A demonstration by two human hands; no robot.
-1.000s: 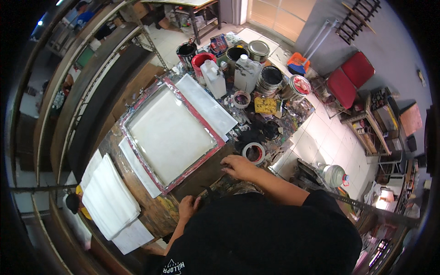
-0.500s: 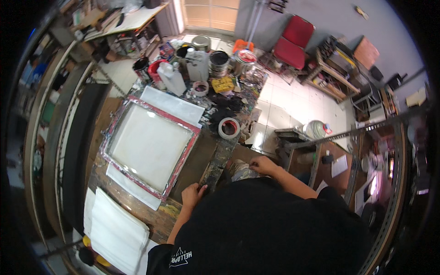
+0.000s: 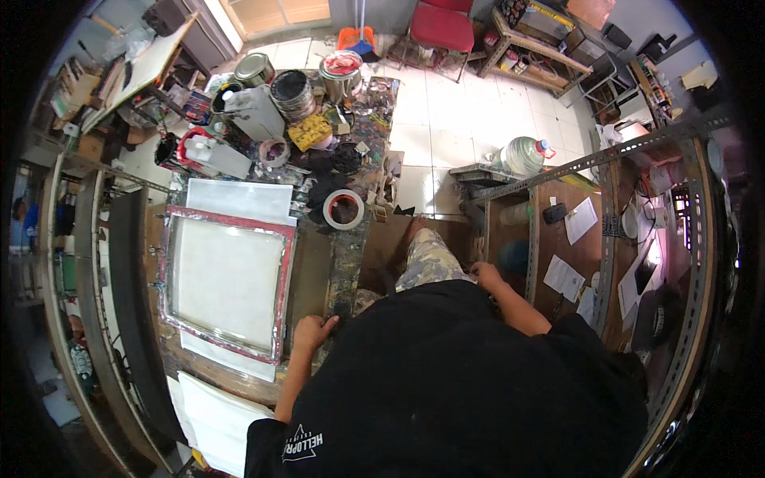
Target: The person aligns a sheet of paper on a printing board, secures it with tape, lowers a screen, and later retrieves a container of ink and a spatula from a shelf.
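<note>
My left hand [image 3: 315,329] rests on the near edge of the paint-stained worktable [image 3: 307,279], thumb out and fingers loosely apart, holding nothing. Beside my camouflage trousers [image 3: 430,259] my right hand [image 3: 486,276] hangs with its fingers curled; nothing shows in it. Closest to the left hand lies a screen printing frame [image 3: 285,295] with a red-stained rim and pale mesh. White sheets [image 3: 239,197] stick out from under the frame. A stack of white sheets [image 3: 219,422] sits at the table's lower left. Toward the far side stands a roll of tape [image 3: 343,209].
Paint cans [image 3: 293,97], white jugs [image 3: 253,115] and a yellow sponge [image 3: 309,132] crowd the table's far end. To the right are a metal-framed shelf [image 3: 550,239] and a big water bottle [image 3: 523,155]. A red chair [image 3: 441,28] stands beyond, on the tiled floor.
My view has turned, so the table and frame appear further left and the chair higher. My right hand has moved from the top of my thigh to its right side. My left hand stays at the table edge.
</note>
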